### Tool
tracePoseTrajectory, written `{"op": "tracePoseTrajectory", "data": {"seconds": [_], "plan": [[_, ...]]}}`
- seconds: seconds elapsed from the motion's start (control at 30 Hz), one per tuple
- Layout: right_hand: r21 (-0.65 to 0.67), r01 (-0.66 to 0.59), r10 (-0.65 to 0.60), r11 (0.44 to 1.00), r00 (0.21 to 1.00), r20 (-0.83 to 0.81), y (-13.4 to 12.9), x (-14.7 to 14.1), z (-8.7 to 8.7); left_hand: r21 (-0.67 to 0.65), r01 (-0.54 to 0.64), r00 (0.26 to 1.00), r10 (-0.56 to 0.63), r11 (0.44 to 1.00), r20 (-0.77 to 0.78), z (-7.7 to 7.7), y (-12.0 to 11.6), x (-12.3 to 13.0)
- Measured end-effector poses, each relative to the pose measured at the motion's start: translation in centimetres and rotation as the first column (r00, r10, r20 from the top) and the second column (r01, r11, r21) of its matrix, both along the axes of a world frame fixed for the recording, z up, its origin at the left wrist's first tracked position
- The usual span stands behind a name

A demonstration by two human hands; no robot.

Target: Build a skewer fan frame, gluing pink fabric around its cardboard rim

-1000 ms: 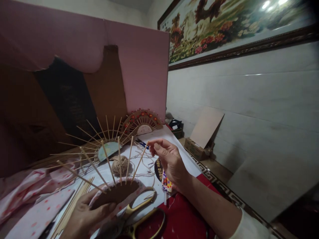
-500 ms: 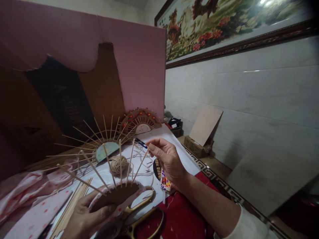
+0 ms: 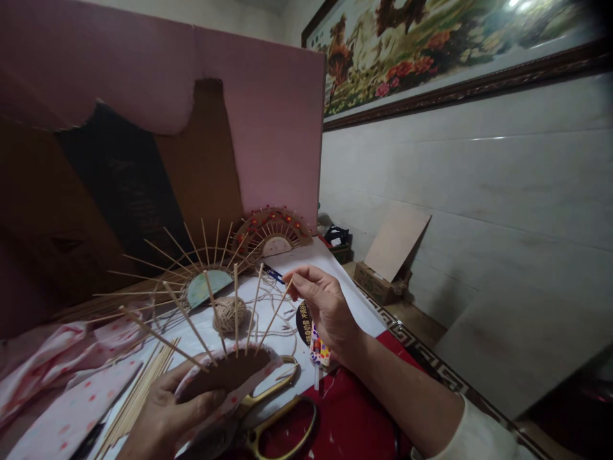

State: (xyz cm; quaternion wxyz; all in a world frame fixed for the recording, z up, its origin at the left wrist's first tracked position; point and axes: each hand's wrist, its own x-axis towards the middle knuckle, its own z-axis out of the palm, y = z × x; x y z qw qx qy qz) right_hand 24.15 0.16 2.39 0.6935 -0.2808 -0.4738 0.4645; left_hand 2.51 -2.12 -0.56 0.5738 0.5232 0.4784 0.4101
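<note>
My left hand (image 3: pixel 179 406) grips a half-round cardboard base (image 3: pixel 230 377) edged with dotted cloth, thumb on its flat face. Several thin wooden sticks (image 3: pixel 236 306) fan upward out of the base's curved edge. With thumb and fingertips, my right hand (image 3: pixel 322 303) pinches the top of the rightmost stick (image 3: pixel 275 314). Gold-handled scissors (image 3: pixel 287 425) lie just right of the base, their blades partly hidden. A ball of twine (image 3: pixel 228 315) sits behind the sticks, with loose cord trailing to its right.
Behind stand a stick fan with a pale green base (image 3: pixel 209 287) and a decorated fan (image 3: pixel 271 233). Loose sticks (image 3: pixel 138 390) and dotted cloth (image 3: pixel 79 409) lie at left. A blue-handled tool (image 3: pixel 272 273) and a colourful dotted item (image 3: pixel 320 350) are near my right hand. A pink-covered cardboard panel (image 3: pixel 275 140) rises behind.
The view has shifted slightly, moving everything a little to the right. Both hands keep the same hold on the base and the rightmost stick.
</note>
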Motion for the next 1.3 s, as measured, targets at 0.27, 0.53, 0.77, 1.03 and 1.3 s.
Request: {"op": "tracePoseTrajectory", "data": {"seconds": [0.27,0.53,0.77,1.03,1.3], "plan": [[-0.005,-0.021,0.021,1.000,1.000,-0.006,-0.1,-0.1,0.2,-0.023,0.012,1.000,-0.011,1.000,0.029,-0.2,0.0,0.0],[-0.018,-0.030,0.030,0.999,0.999,-0.016,-0.4,-0.1,0.3,0.014,0.050,0.999,-0.050,0.999,0.004,0.1,0.0,-0.2],[-0.002,0.013,-0.013,1.000,0.999,0.035,-0.2,0.1,0.0,-0.033,0.123,0.990,-0.121,0.992,0.068,0.5,-0.2,-0.1],[0.008,-0.003,0.002,1.000,0.995,0.104,0.1,0.1,-0.8,-0.077,0.107,0.979,-0.091,0.991,0.185,0.0,0.2,-0.3],[-0.046,-0.024,0.030,0.999,0.989,0.147,0.1,-0.2,-1.2,-0.135,0.085,0.977,-0.056,0.987,0.206,0.6,-0.3,0.0]]}}
